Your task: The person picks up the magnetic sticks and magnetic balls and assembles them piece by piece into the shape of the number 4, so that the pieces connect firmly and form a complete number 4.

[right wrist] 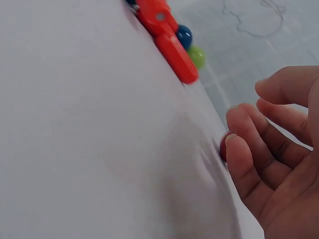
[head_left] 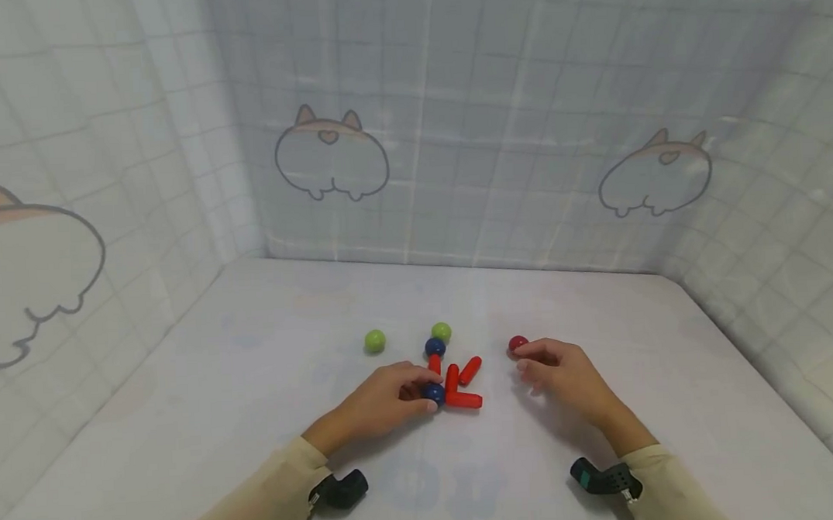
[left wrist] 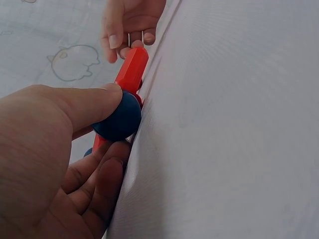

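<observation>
My left hand (head_left: 384, 401) pinches a blue ball (left wrist: 120, 118) between thumb and fingers, low over the white surface. A red faceted stick (left wrist: 132, 69) extends from that ball, pointing rightward in the head view. Another red stick (head_left: 452, 378) stands up from its side, and a third (head_left: 434, 364) runs from near the held ball toward a second blue ball (head_left: 435, 347). My right hand (head_left: 561, 378) has loosely bent fingers with nothing between them. Just beyond its fingertips sits a dark red ball (head_left: 518, 342), partly covered by fingers in the right wrist view.
One loose red stick (head_left: 471, 370) lies between the hands. A green ball (head_left: 441, 332) is right behind the second blue ball, and another green ball (head_left: 374, 341) lies farther left. Tiled-pattern curtains (head_left: 453, 134) with cartoon animals enclose the white tabletop (head_left: 255, 391).
</observation>
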### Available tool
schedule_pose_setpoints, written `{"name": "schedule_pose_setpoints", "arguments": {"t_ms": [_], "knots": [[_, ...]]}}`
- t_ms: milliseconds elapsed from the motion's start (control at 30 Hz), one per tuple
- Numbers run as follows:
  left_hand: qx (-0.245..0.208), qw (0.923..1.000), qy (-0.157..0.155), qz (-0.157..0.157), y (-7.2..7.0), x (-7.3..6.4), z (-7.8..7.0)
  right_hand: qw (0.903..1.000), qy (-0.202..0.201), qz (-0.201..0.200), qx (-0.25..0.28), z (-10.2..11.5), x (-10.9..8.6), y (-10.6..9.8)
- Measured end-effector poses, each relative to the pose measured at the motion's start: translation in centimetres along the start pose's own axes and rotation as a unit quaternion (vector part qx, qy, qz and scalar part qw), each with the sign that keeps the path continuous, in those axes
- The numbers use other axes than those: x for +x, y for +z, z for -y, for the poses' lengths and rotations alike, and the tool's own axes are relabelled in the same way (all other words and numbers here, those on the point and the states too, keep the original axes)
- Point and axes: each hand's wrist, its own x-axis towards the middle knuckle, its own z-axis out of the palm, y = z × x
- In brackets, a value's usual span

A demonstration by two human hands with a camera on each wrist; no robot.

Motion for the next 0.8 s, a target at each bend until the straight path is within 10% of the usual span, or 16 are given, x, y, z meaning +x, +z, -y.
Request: {"name": "schedule_pose_setpoints", "arguments": {"t_ms": [800], "knots": [[-0.007, 0.9999, -0.008, 0.002, -0.1, 0.0, -0.3, 0.996, 0.07, -0.054, 0.016, -1.9, 2.7, -1.8]]}}
